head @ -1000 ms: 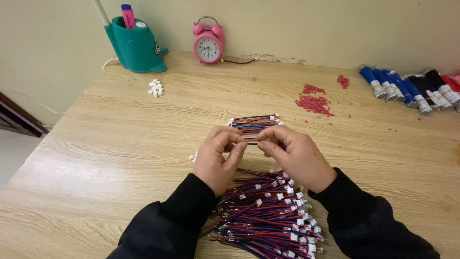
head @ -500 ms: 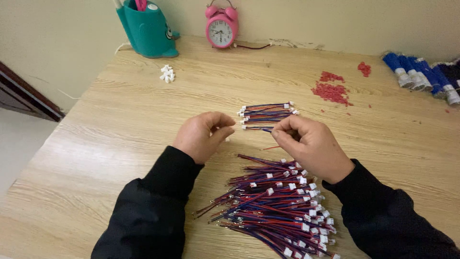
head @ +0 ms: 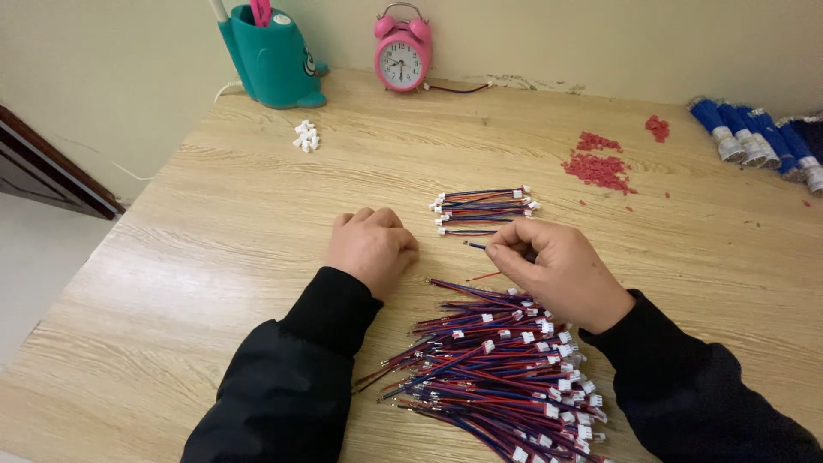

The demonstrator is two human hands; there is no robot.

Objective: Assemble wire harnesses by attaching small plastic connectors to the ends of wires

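At the upper left of the frame we see a teal pen holder [head: 271, 58] standing against the wall, and just right of and below it a small cluster of white connector housings [head: 305, 136] on the wooden table [head: 189, 257]. Moving right, a pink alarm clock [head: 403, 53] sits at the top centre. Below it, in the middle of the frame, our left hand [head: 372, 249] rests on the table with its fingers curled into a loose fist; we see nothing gripped in it. Just to its right lies a small neat bundle of red and blue wires [head: 480, 211] with white plugs at the ends. Directly below that bundle, our right hand [head: 561, 273] pinches a single wire [head: 480, 249] between thumb and fingertips, its free end poking out to the left; a red strand shows just beneath it. At the lower centre, touching the right wrist, spreads a large loose pile of wires [head: 497, 369]. Farther right, in the upper part, we find scattered red pieces [head: 597, 167], and at the far right edge a row of blue cylinders [head: 754, 141].
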